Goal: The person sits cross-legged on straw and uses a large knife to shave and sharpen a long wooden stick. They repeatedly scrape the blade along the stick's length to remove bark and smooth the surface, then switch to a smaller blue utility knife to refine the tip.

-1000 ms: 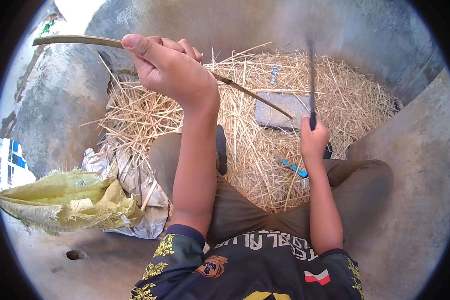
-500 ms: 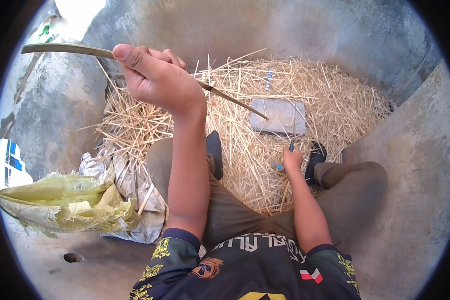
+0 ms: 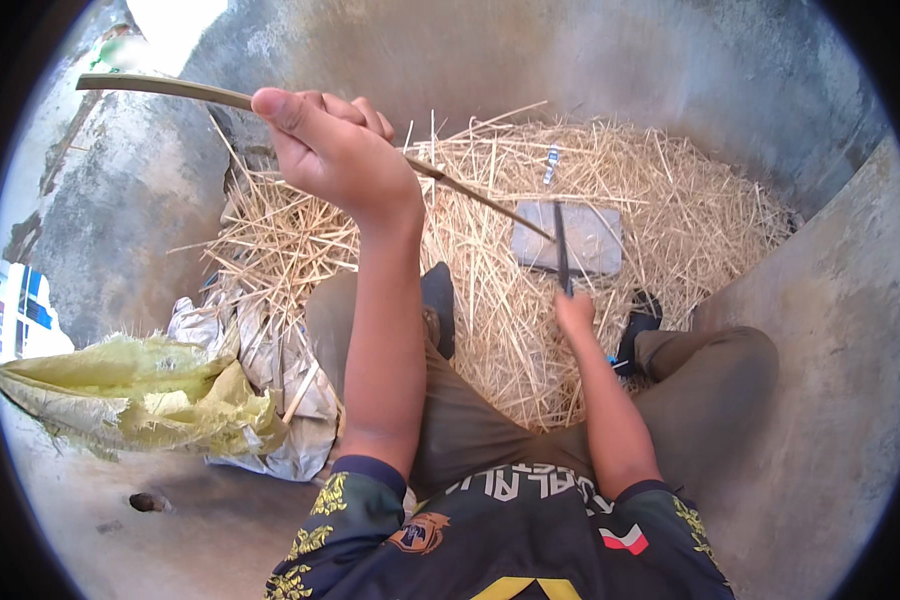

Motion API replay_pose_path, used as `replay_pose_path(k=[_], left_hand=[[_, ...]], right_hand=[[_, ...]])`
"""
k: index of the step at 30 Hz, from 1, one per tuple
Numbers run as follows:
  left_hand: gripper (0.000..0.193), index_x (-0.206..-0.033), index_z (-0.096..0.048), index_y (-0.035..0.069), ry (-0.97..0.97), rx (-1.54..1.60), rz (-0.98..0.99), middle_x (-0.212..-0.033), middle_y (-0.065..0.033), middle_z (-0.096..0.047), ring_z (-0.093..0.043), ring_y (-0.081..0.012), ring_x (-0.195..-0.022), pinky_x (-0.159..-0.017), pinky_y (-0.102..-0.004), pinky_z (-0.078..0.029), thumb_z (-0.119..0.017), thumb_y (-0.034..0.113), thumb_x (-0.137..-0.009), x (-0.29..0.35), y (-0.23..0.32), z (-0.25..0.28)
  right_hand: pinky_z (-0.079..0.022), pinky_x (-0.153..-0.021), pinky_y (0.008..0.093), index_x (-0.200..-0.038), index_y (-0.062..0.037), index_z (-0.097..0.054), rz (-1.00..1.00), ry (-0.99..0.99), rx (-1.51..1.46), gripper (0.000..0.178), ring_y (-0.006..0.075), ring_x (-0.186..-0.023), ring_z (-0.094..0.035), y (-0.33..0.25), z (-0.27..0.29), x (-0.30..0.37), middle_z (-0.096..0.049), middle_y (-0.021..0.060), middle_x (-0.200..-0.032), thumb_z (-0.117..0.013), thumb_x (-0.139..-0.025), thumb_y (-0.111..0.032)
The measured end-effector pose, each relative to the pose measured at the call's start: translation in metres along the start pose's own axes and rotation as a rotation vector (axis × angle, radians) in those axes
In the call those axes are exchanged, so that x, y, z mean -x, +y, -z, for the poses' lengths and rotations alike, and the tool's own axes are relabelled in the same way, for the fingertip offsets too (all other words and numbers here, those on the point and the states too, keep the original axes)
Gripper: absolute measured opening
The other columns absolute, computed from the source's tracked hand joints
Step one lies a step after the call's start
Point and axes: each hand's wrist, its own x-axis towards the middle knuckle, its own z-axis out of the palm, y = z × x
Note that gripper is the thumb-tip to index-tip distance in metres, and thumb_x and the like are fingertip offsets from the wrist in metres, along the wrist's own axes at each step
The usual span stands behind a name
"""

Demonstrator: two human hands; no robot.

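Observation:
Raised at the upper left, my left hand (image 3: 342,155) is closed around a long, narrow strip (image 3: 170,88), apparently bamboo. The strip slants down to the right, and its far end is over a flat grey stone block (image 3: 598,238). My right hand (image 3: 575,315) grips the handle of a knife (image 3: 561,245) by the block's near edge. Its dark blade points away from me, close beside the strip's end. Whether blade and strip touch, I cannot tell.
Pale slivers and straw-like strips (image 3: 490,320) lie thick around the block. A small blue-and-white wrapper (image 3: 551,165) rests on them. A frayed yellow sack (image 3: 140,390) and crumpled whitish sheeting (image 3: 310,430) are at the left. Concrete walls (image 3: 570,60) rise behind and at the right.
The knife blade has swung leftward to beside the strip's end and shows broader. My right hand has moved slightly left. Still in my left hand, the strip has shifted a little right in view.

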Motion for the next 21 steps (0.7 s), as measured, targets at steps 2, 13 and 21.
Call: replay_pose_path(k=[2, 13, 21], left_hand=[[0.054, -0.068, -0.026, 0.016, 0.012, -0.032, -0.01, -0.055, 0.0055, -0.024, -0.028, -0.0053, -0.04, -0.035, -0.0224, -0.027, -0.036, 0.053, -0.106, -0.006, -0.001, 0.009], [0.054, -0.068, -0.026, 0.016, 0.032, -0.008, 0.032, -0.055, 0.0059, -0.023, -0.029, -0.005, -0.041, -0.036, -0.0221, -0.025, -0.037, 0.053, -0.105, 0.002, 0.003, -0.012], [0.052, -0.072, -0.03, 0.015, -0.021, -0.064, -0.04, -0.055, 0.0052, -0.025, -0.032, -0.0054, -0.04, -0.035, -0.0215, -0.032, -0.035, 0.053, -0.105, 0.0, -0.003, 0.003]], right_hand=[[-0.047, -0.06, 0.0433, -0.081, 0.0046, -0.061, 0.135, -0.005, -0.071, 0.032, 0.0278, -0.057, -0.059, -0.05, 0.028, 0.007, -0.063, 0.0175, -0.066, -0.062, -0.085, -0.027], [-0.053, -0.053, 0.0429, -0.08, 0.009, -0.064, -0.106, -0.11, 0.065, 0.035, 0.0329, -0.055, -0.067, 0.07, -0.022, -0.022, -0.065, 0.0224, -0.067, -0.063, -0.082, -0.026], [-0.045, -0.058, 0.0402, -0.077, 0.0052, -0.06, 0.304, 0.085, -0.338, 0.042, 0.023, -0.054, -0.055, -0.1, 0.068, 0.024, -0.057, 0.0126, -0.059, -0.063, -0.093, -0.033]])
